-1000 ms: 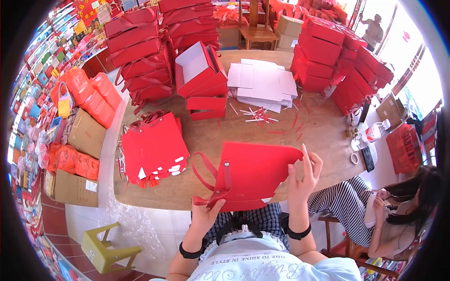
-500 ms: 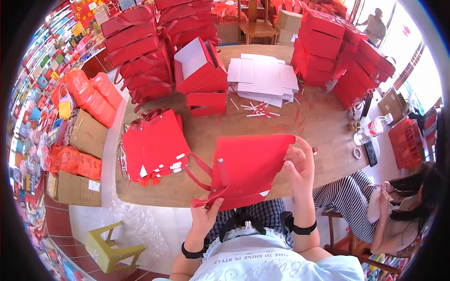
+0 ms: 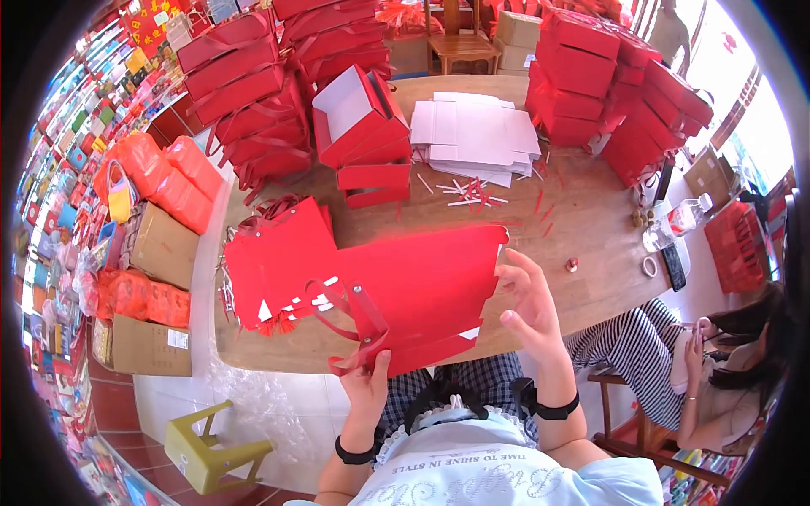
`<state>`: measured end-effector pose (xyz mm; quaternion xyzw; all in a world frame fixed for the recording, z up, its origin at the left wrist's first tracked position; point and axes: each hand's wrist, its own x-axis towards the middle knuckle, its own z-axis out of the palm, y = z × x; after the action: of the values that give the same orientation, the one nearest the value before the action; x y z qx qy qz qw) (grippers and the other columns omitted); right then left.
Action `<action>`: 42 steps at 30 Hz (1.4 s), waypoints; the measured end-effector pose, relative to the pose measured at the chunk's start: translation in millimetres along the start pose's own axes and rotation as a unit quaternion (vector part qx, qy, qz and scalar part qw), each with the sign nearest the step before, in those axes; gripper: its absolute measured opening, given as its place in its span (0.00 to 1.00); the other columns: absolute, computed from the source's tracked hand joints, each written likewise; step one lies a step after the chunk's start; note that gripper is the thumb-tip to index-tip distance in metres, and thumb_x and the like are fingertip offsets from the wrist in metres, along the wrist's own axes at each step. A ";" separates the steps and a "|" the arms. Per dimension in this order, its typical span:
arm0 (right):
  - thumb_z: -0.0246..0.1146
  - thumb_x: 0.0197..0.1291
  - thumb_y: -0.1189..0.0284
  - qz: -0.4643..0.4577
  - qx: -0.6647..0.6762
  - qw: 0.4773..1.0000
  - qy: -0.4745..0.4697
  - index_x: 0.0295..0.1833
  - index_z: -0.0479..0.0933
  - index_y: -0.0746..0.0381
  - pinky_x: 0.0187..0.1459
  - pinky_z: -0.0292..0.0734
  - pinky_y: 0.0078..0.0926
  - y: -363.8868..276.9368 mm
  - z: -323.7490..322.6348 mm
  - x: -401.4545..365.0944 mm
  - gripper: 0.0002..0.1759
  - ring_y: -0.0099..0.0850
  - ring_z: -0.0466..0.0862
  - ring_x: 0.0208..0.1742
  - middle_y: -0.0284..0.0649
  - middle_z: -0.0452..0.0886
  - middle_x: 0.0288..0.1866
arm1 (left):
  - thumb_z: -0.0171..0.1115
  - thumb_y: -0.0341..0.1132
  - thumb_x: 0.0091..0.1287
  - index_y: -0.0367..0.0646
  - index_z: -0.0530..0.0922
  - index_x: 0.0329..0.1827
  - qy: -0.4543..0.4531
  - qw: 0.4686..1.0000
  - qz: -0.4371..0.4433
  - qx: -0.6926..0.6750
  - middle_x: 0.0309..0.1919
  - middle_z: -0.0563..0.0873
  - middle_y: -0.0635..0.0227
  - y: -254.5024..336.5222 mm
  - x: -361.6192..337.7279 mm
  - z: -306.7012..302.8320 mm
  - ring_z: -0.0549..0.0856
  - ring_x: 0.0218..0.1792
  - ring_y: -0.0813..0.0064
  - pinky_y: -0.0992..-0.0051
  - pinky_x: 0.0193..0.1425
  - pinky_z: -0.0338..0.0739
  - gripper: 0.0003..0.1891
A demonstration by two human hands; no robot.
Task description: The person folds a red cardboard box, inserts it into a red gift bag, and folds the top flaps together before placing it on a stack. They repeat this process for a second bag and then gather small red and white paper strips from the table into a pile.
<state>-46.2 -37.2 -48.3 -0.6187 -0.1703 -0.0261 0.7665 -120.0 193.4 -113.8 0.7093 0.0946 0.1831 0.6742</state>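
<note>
My left hand (image 3: 366, 391) pinches the lower left corner of a red folded cardboard piece (image 3: 422, 291) with a ribbon handle (image 3: 337, 316) on its left side. The piece is tilted above the table's near edge. My right hand (image 3: 530, 304) is beside its right edge, fingers apart, with nothing in them. Left of the held piece lies a pile of flat red pieces (image 3: 283, 261) with white tabs along the near side.
On the wooden table (image 3: 582, 270) are red box stacks (image 3: 245, 76), an open red box (image 3: 359, 118), white flat sheets (image 3: 472, 131), paper strips (image 3: 472, 194) and a bottle (image 3: 679, 221). A seated person (image 3: 717, 371) is at right; a green stool (image 3: 211, 451) stands lower left.
The red piece has shifted left and tilted, now overlapping the flat pile's edge. My right hand's fingers have come off its right edge and spread.
</note>
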 end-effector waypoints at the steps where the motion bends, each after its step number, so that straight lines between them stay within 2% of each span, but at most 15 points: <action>1: 0.66 0.48 0.74 0.000 0.000 1.000 0.002 0.67 0.56 0.64 0.60 0.59 0.40 -3.1 1.0 0.5 0.40 0.32 0.69 0.57 0.43 0.73 0.55 | 0.62 0.27 0.60 0.31 0.79 0.43 0.010 1.000 0.016 -0.002 0.32 0.82 0.68 0.5 -0.1 0.0 0.78 0.37 0.82 0.82 0.42 0.73 0.10; 3: 0.65 0.46 0.76 -0.041 -0.281 0.959 -0.005 0.66 0.58 0.64 0.57 0.62 0.39 -9.6 2.3 -0.6 0.39 0.35 0.69 0.55 0.45 0.72 0.53 | 0.63 0.28 0.60 0.31 0.79 0.42 -0.002 0.999 0.004 0.043 0.32 0.82 0.67 -4.9 -1.4 -7.6 0.78 0.36 0.81 0.82 0.41 0.73 0.10; 10: 0.65 0.46 0.78 -0.087 -0.486 0.870 -0.008 0.64 0.60 0.65 0.53 0.69 0.34 -6.7 22.1 -5.4 0.37 0.43 0.72 0.53 0.49 0.70 0.50 | 0.65 0.29 0.58 0.34 0.80 0.40 -0.010 0.994 0.046 0.095 0.31 0.82 0.65 -5.0 -0.6 -8.8 0.78 0.33 0.78 0.79 0.38 0.72 0.10; 13: 0.64 0.47 0.82 -0.106 -0.431 0.895 0.041 0.65 0.58 0.65 0.51 0.72 0.32 9.7 25.4 -11.8 0.38 0.41 0.74 0.52 0.49 0.69 0.51 | 0.64 0.29 0.58 0.33 0.80 0.41 -0.014 0.994 0.037 0.100 0.34 0.82 0.63 -8.0 -7.6 -9.4 0.79 0.37 0.76 0.78 0.42 0.72 0.10; 15: 0.62 0.48 0.87 -0.078 -0.216 0.963 0.137 0.68 0.50 0.64 0.50 0.74 0.30 21.6 32.2 -18.2 0.42 0.38 0.74 0.55 0.49 0.66 0.55 | 0.61 0.28 0.60 0.31 0.77 0.44 -0.029 0.992 0.064 0.102 0.36 0.82 0.63 -6.8 -9.4 -9.7 0.79 0.38 0.78 0.79 0.42 0.74 0.11; 20: 0.58 0.47 0.92 -0.107 -0.066 0.981 0.148 0.69 0.40 0.61 0.53 0.75 0.32 19.6 45.2 -21.6 0.48 0.40 0.74 0.58 0.48 0.60 0.60 | 0.57 0.26 0.62 0.29 0.74 0.48 -0.035 0.996 0.082 0.001 0.41 0.81 0.63 -7.4 -2.3 -0.4 0.79 0.41 0.79 0.79 0.45 0.74 0.13; 22: 0.56 0.47 0.93 -0.022 0.007 0.992 0.123 0.69 0.40 0.60 0.50 0.77 0.29 15.3 42.7 -23.8 0.47 0.39 0.76 0.55 0.48 0.59 0.60 | 0.58 0.27 0.63 0.29 0.74 0.49 -0.028 0.998 0.050 -0.015 0.42 0.81 0.64 -8.8 -2.4 -0.5 0.79 0.42 0.79 0.79 0.46 0.74 0.13; 29: 0.54 0.49 0.93 -0.179 -0.103 0.975 0.080 0.70 0.40 0.59 0.45 0.80 0.27 14.5 44.9 -19.6 0.46 0.38 0.77 0.53 0.47 0.61 0.58 | 0.57 0.27 0.64 0.29 0.71 0.51 -0.016 0.995 0.024 -0.096 0.43 0.80 0.64 -3.3 -0.7 8.4 0.78 0.44 0.78 0.79 0.49 0.72 0.15; 32: 0.55 0.52 0.90 -0.081 -0.042 0.990 0.107 0.69 0.42 0.60 0.44 0.79 0.25 5.8 43.5 -26.0 0.42 0.38 0.78 0.52 0.46 0.62 0.59 | 0.57 0.27 0.64 0.29 0.72 0.50 -0.014 0.996 -0.026 -0.081 0.42 0.80 0.65 2.5 -10.5 8.6 0.78 0.43 0.78 0.79 0.48 0.72 0.14; 36: 0.58 0.55 0.84 -0.025 0.031 0.999 0.037 0.66 0.53 0.65 0.46 0.76 0.22 9.7 27.6 -20.0 0.34 0.28 0.77 0.50 0.42 0.67 0.59 | 0.57 0.28 0.64 0.30 0.74 0.47 0.008 0.996 0.069 -0.049 0.37 0.81 0.64 -2.4 -5.8 11.6 0.79 0.39 0.77 0.79 0.45 0.73 0.11; 38: 0.62 0.56 0.78 0.127 0.007 0.978 -0.163 0.59 0.65 0.67 0.47 0.73 0.21 19.4 2.4 -23.7 0.24 0.21 0.74 0.49 0.37 0.74 0.52 | 0.58 0.28 0.64 0.31 0.75 0.45 0.004 0.996 0.085 0.000 0.36 0.82 0.64 -6.8 -9.1 4.1 0.79 0.38 0.77 0.79 0.44 0.73 0.10; 39: 0.64 0.57 0.73 0.169 0.061 0.982 -0.051 0.52 0.71 0.67 0.48 0.71 0.22 -3.8 21.9 -17.7 0.19 0.18 0.72 0.47 0.32 0.77 0.44 | 0.58 0.28 0.63 0.31 0.76 0.45 -0.066 0.989 0.065 0.116 0.35 0.82 0.64 -7.5 -9.5 -1.3 0.80 0.37 0.76 0.79 0.43 0.74 0.10; 40: 0.64 0.57 0.73 0.173 0.061 0.982 -0.051 0.52 0.71 0.67 0.48 0.71 0.22 -2.0 16.4 -15.0 0.19 0.18 0.72 0.47 0.32 0.77 0.44 | 0.59 0.28 0.62 0.32 0.76 0.44 -0.135 0.963 0.044 0.229 0.35 0.83 0.65 -7.8 -8.2 -6.7 0.81 0.36 0.75 0.80 0.41 0.74 0.10; 41: 0.64 0.57 0.72 0.193 0.044 0.977 -0.078 0.52 0.71 0.68 0.49 0.71 0.22 1.0 5.3 -12.3 0.19 0.18 0.73 0.47 0.32 0.78 0.44 | 0.60 0.27 0.60 0.33 0.76 0.42 -0.156 0.938 0.180 0.252 0.33 0.84 0.67 3.7 2.4 -7.6 0.82 0.32 0.72 0.80 0.35 0.75 0.10; 42: 0.64 0.57 0.72 0.214 0.028 0.971 -0.106 0.52 0.71 0.68 0.50 0.70 0.22 2.5 -2.4 -11.6 0.19 0.19 0.73 0.47 0.32 0.78 0.44 | 0.60 0.27 0.60 0.33 0.76 0.42 -0.155 0.939 0.176 0.252 0.33 0.84 0.67 13.0 12.0 -14.4 0.82 0.32 0.72 0.80 0.35 0.75 0.10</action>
<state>-55.9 -40.9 -54.4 -0.6186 -0.1144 0.2092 0.7487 -116.0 210.3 -99.0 0.8806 -0.0944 0.1571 0.4370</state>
